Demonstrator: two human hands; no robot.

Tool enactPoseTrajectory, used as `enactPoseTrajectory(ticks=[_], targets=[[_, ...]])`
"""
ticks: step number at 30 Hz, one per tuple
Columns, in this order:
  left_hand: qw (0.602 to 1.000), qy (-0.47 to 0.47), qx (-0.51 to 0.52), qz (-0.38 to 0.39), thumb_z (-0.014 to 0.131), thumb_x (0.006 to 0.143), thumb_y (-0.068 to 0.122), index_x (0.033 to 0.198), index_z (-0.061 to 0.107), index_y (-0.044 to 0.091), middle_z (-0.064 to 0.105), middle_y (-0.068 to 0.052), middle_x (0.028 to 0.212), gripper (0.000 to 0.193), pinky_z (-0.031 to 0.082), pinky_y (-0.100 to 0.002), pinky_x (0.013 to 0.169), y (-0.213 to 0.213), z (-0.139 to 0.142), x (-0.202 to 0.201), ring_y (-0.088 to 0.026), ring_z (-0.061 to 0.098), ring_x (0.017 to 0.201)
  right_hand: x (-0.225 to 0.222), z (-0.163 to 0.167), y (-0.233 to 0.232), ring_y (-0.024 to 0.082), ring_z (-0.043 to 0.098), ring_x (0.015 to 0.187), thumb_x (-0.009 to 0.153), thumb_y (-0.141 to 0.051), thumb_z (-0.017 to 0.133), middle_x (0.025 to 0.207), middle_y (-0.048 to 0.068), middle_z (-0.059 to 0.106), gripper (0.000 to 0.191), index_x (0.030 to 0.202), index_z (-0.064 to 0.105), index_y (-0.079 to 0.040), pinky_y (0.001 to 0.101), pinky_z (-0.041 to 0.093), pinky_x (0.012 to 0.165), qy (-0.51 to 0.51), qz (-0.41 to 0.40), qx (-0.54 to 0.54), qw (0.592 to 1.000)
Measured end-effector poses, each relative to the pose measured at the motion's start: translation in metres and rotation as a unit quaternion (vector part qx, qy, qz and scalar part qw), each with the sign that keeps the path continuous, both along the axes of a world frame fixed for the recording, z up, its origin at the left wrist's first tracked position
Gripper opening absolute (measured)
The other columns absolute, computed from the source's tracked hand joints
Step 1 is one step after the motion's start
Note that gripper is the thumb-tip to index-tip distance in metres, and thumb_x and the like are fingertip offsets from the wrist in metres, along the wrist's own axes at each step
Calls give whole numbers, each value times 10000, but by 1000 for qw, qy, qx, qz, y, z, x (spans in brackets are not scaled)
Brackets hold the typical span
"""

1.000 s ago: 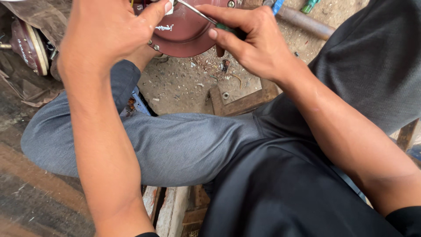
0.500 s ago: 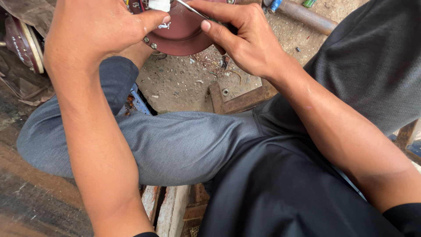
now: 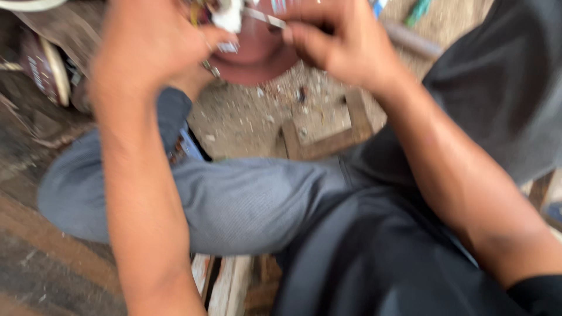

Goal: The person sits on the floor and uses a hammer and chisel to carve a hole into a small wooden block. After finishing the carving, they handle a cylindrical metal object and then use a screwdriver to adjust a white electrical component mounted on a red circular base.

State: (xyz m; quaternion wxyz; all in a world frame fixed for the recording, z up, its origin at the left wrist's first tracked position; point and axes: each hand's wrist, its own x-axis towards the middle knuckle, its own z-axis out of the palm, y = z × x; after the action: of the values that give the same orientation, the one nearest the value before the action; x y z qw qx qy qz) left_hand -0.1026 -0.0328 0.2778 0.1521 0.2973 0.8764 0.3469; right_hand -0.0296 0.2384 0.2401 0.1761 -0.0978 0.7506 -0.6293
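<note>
Below the reddish-brown disc (image 3: 257, 55), bare sandy ground lies open. A wooden frame (image 3: 328, 137) blocks that ground's lower edge, and a bent grey-trousered knee (image 3: 234, 199) bars passage beneath it.

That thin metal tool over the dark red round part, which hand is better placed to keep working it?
Right, probably. The right hand pinches the thin metal tool over the dark red round part, while the left hand is pressed against the part's left edge.
</note>
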Motion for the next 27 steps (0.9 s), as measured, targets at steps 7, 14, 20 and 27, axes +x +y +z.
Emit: enactPoseTrajectory(ticks=[7,14,20,27], targets=[[992,-87,-69,65,929,786,170,1080,716,21,744,-133,933,392,541,-383,713,6,-1,-4,-250,710,823,0,4,-4,186,731,814,1046,-41,689,905,159,733,211,1245,724,19,295,567,724,215,-44,94,971],[996,-73,18,51,879,790,115,1083,701,7,746,-113,957,359,550,-355,733,5,-1,-1,-218,715,847,6,8,-9,93,682,628,1115,-153,579,694,48,683,255,1232,735,12,275,529,564,-29,-19,44,998],[993,-91,-34,63,887,821,148,1069,716,25,739,-98,914,325,549,-346,705,6,2,0,-205,712,803,6,10,-10,83,631,602,1128,-167,564,664,44,639,282,1275,719,18,267,492,539,-24,-19,21,999],[991,-103,-46,76,885,801,164,1017,710,35,723,-78,868,306,535,-342,677,9,7,-1,-203,685,754,7,11,-12,60,592,567,1131,-194,547,643,22,613,281,1208,727,6,246,467,503,-98,-21,-11,995]])
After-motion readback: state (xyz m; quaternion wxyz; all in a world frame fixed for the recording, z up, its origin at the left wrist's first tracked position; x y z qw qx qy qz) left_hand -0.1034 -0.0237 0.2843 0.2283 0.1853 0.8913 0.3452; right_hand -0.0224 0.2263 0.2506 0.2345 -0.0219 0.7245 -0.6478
